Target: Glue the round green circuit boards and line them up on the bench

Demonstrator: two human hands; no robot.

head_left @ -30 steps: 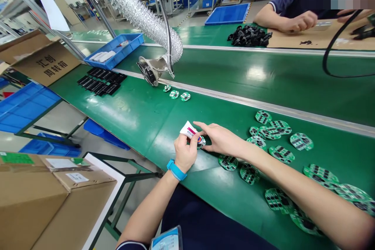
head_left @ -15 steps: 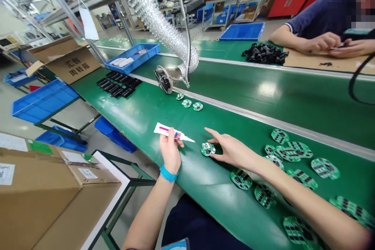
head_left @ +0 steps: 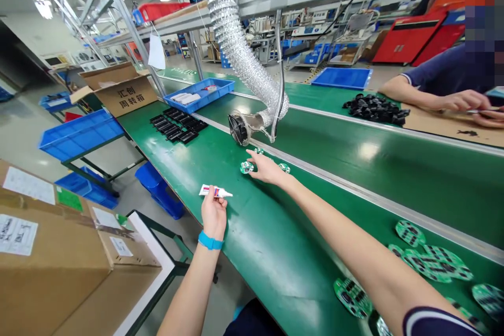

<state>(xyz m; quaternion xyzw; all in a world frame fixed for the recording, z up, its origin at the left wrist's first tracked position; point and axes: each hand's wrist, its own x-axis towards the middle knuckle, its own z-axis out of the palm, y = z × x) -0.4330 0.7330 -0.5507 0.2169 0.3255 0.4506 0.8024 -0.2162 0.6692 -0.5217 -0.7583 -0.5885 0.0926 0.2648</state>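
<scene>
A hand could slide over the green tabletop (head_left: 169, 160) between the white tube (head_left: 216, 192) and the black parts (head_left: 179, 125). Past those parts, a blue tray (head_left: 190, 109) is in the way. Behind the right hand (head_left: 265, 169), the fan (head_left: 238, 129) and its shiny hose (head_left: 240, 42) block the path. The right arm (head_left: 334, 226) cuts across the middle, and round green boards (head_left: 352, 296) crowd the right end.

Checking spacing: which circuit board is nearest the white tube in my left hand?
The board your right hand has between thumb and index finger; the others lie farther from the tube.
</scene>
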